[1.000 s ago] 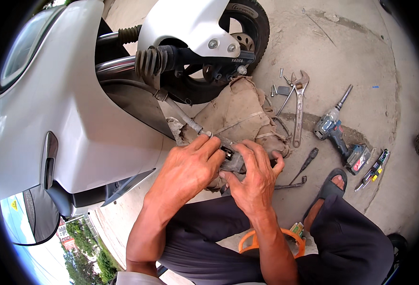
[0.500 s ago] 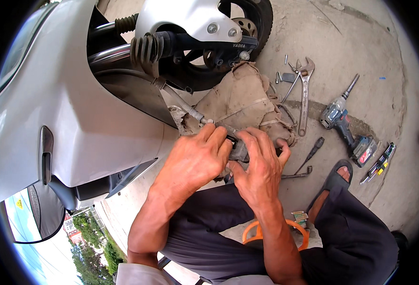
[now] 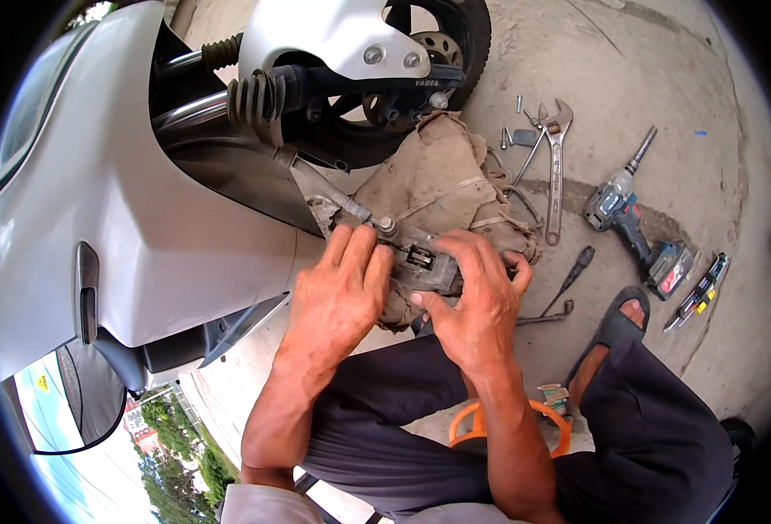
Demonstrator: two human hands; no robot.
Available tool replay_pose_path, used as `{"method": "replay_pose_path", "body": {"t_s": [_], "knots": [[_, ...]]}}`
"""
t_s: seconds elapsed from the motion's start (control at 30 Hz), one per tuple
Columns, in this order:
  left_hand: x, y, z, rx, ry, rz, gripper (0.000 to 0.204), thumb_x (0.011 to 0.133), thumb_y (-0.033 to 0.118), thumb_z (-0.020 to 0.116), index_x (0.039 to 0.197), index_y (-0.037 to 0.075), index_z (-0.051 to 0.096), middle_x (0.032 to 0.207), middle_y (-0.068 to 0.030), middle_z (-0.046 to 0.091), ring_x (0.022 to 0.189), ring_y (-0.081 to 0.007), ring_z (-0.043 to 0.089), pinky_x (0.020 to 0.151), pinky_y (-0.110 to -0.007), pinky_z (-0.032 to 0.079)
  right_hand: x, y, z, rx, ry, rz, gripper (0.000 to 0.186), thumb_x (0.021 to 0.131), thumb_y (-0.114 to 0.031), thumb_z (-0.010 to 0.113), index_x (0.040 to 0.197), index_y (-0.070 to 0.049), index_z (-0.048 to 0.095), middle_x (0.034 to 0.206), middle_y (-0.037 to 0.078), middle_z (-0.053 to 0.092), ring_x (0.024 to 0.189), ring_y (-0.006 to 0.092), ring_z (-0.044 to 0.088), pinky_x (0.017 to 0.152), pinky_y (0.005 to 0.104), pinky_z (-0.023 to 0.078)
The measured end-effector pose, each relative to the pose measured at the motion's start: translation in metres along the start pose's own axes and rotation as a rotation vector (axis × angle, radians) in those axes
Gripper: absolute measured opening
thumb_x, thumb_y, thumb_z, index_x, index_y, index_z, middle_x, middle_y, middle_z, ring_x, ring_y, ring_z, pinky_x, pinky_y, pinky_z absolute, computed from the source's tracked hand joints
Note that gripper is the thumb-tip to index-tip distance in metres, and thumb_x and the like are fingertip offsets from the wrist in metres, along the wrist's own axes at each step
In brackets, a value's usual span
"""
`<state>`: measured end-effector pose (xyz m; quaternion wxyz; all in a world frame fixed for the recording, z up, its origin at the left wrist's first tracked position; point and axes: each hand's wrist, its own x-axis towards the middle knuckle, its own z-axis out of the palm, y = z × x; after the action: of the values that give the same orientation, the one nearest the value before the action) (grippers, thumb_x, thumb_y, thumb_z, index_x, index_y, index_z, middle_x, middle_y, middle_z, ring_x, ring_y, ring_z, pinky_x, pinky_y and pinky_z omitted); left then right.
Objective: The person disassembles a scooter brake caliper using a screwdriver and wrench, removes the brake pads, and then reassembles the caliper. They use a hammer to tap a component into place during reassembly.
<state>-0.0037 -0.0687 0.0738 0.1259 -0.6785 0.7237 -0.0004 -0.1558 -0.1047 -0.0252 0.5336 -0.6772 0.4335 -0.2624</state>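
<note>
A dirty grey brake caliper (image 3: 436,276) is between my hands, with a slot in its middle showing metal parts inside. A brake hose (image 3: 333,194) runs down to its upper left end, joined by a bolt (image 3: 386,224). My left hand (image 3: 342,281) has its fingers curled together at the caliper's left end; the fingertips are partly hidden. My right hand (image 3: 481,301) grips the right end, thumb below and fingers over the top. Under and behind the caliper lies a crumpled brown sheet (image 3: 433,166), cardboard or cloth.
A white scooter body (image 3: 141,201) and its front wheel (image 3: 468,65) stand left and ahead. On the concrete lie an adjustable wrench (image 3: 556,175), small bolts (image 3: 505,138), a cordless impact wrench (image 3: 626,214), a screwdriver (image 3: 578,266) and a bundle of slim tools (image 3: 702,293). An orange stool (image 3: 560,428) is below.
My left hand has shifted left and down, uncovering the hose bolt and the caliper's middle slot. My right hand still holds the other end. The view has shifted slightly.
</note>
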Motion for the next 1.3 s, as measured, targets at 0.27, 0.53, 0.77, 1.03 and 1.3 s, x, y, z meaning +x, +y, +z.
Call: {"method": "replay_pose_path", "body": {"t_s": [0.27, 0.53, 0.77, 1.03, 1.3], "knots": [[-0.031, -0.014, 0.007, -0.542, -0.003, -0.32, 0.026, 0.074, 0.002, 0.078, 0.094, 0.0, 0.062, 0.091, -0.0096, 0.063, 0.079, -0.0251, 0.065, 0.062, -0.04, 0.054, 0.002, 0.005, 0.0, 0.016, -0.006, -0.026, 0.066, 0.067, -0.016, 0.089, 0.126, -0.015, 0.061, 0.126, 0.004, 0.066, 0.12, 0.0234, 0.06, 0.11, 0.0485, 0.026], [-0.111, -0.021, 0.036, -1.404, -0.305, -0.703, 0.01, 0.085, -0.004, 0.065, 0.094, -0.002, 0.065, 0.086, -0.0059, 0.067, 0.077, -0.0131, 0.062, 0.074, -0.028, 0.052, -0.001, 0.005, 0.011, -0.056, -0.028, -0.009, 0.063, 0.072, -0.024, 0.086, 0.13, -0.014, 0.063, 0.128, 0.005, 0.065, 0.123, 0.025, 0.058, 0.112, 0.0458, 0.024], [-0.213, -0.067, 0.185, -1.154, -0.64, -0.961, 0.024, 0.084, 0.003, 0.063, 0.103, -0.009, 0.072, 0.083, -0.0132, 0.071, 0.07, -0.0205, 0.07, 0.067, -0.033, 0.06, -0.005, 0.018, 0.025, 0.062, 0.077, -0.014, 0.068, 0.072, -0.023, 0.089, 0.133, -0.011, 0.063, 0.128, 0.01, 0.068, 0.124, 0.0288, 0.058, 0.118, 0.0452, 0.023], [-0.199, -0.072, 0.315, -1.593, 0.249, -1.737, 0.014, 0.087, -0.012, 0.063, 0.1, -0.009, 0.067, 0.081, -0.0131, 0.066, 0.064, -0.0226, 0.065, 0.058, -0.034, 0.06, -0.002, 0.018, 0.025, 0.128, 0.126, -0.067, 0.066, 0.074, -0.023, 0.091, 0.131, -0.001, 0.066, 0.123, 0.019, 0.07, 0.118, 0.032, 0.063, 0.109, 0.0422, 0.043], [-0.18, -0.086, 0.258, -1.268, -0.941, -0.575, 0.019, 0.082, -0.001, 0.065, 0.099, -0.005, 0.073, 0.078, -0.0062, 0.066, 0.07, -0.0159, 0.061, 0.06, -0.032, 0.052, 0.001, 0.025, 0.026, 0.027, 0.153, -0.097, 0.068, 0.077, -0.025, 0.089, 0.134, 0.001, 0.063, 0.127, 0.021, 0.068, 0.122, 0.0335, 0.06, 0.11, 0.0442, 0.041]]}}
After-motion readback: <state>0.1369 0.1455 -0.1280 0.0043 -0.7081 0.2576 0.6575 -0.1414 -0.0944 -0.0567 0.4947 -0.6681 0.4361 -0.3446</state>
